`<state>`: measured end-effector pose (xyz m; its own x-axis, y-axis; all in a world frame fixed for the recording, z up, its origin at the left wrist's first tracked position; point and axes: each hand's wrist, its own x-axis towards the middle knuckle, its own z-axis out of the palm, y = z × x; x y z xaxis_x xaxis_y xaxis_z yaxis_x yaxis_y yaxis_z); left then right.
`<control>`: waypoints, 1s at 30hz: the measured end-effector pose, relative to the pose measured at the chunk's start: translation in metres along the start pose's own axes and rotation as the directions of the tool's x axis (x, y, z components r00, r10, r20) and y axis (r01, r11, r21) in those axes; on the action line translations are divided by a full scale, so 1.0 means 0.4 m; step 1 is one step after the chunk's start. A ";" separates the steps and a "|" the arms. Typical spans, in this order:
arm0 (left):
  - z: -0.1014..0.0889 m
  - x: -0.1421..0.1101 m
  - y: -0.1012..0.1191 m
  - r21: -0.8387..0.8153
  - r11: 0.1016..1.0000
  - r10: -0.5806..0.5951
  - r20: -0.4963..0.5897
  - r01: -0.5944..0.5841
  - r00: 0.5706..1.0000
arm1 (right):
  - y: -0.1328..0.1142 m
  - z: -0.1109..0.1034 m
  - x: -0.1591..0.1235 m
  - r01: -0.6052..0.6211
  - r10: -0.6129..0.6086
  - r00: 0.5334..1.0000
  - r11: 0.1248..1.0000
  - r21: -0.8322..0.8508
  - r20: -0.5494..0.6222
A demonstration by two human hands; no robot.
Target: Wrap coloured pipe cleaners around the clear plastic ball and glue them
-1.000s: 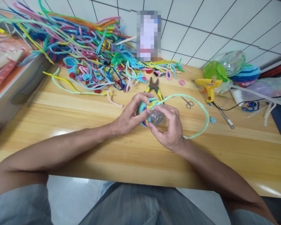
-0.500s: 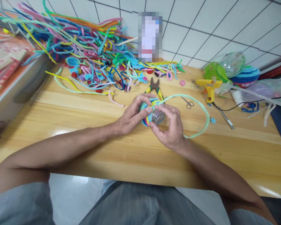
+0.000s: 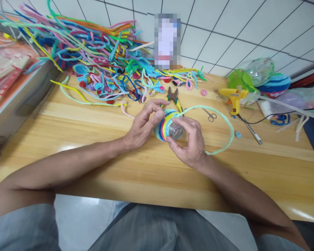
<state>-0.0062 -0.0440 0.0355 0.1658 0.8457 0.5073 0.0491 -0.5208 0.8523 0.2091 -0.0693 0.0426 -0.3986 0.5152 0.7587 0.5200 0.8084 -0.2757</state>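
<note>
A clear round ball (image 3: 175, 130), partly wrapped in coloured pipe cleaner rings of blue, yellow, pink and teal, sits at the middle of the table. My right hand (image 3: 190, 141) grips it between thumb and fingertips from the right. A light green pipe cleaner (image 3: 231, 122) runs from the top of the ball in a wide loop to the right, its lower end passing by my right wrist. Just left of the ball is my left hand (image 3: 143, 125), its fingers curved and apart, holding nothing that I can see.
Beyond the ball lie yellow-green pliers (image 3: 173, 94), with small scissors (image 3: 211, 115) to their right. A yellow glue gun (image 3: 234, 99) rests near a pen-like tool (image 3: 253, 131). Heaped pipe cleaners (image 3: 89, 52) fill the back left, beside a box (image 3: 23, 90). A blurred phone-like panel (image 3: 167, 42) stands behind.
My left hand has let go of the wrapped ball and shifted a little left, uncovering more of the coloured rings. My right hand and the green loop stay in place.
</note>
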 end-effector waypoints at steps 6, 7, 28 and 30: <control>0.007 0.000 0.018 0.073 0.997 0.028 0.003 -0.028 1.000 | 0.002 0.000 0.000 0.001 -0.002 1.000 1.000 0.003 0.009; 0.009 -0.003 0.020 0.083 0.996 0.038 0.018 -0.039 0.999 | 0.002 0.000 0.000 0.005 -0.005 1.000 1.000 0.005 0.007; -0.006 -0.008 0.010 0.357 0.875 0.286 0.162 -0.326 0.944 | 0.002 -0.001 0.001 0.017 -0.017 1.000 1.000 0.013 0.008; -0.007 -0.009 0.006 0.372 0.851 0.328 0.176 -0.371 0.928 | 0.002 -0.001 0.000 0.013 -0.013 1.000 1.000 0.012 0.011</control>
<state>-0.0094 -0.0481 0.0361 0.3435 0.5937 0.7277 0.3469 -0.8002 0.4892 0.2099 -0.0687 0.0429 -0.4133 0.5079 0.7558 0.5058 0.8182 -0.2733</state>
